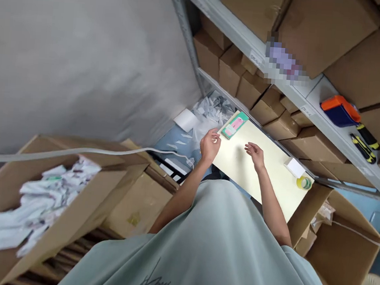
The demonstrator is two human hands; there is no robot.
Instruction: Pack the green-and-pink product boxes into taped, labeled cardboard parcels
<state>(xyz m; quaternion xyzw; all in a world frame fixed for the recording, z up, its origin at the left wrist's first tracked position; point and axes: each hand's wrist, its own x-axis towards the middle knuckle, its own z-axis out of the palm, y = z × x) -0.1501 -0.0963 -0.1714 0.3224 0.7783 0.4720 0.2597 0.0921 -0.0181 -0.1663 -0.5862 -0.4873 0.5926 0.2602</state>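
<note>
A pale yellow table (257,165) stands in front of me. On its far left corner lies a green and pink packet (235,125), flat on the surface. My left hand (210,145) hovers by the table's left edge, just beside the packet, with fingers curled but apart and nothing visible in them. Over the middle of the table, my right hand (254,155) is raised with its fingers spread and holds nothing. A white box (294,167) and rolls of tape (304,182) rest at the table's right end.
Shelves with cardboard boxes (267,105) run behind the table, holding an orange and blue tool (340,111) and a yellow-black cutter (363,148). An open carton (342,255) stands right; another with white papers (43,201) stands left. A white cable (77,150) crosses the left side.
</note>
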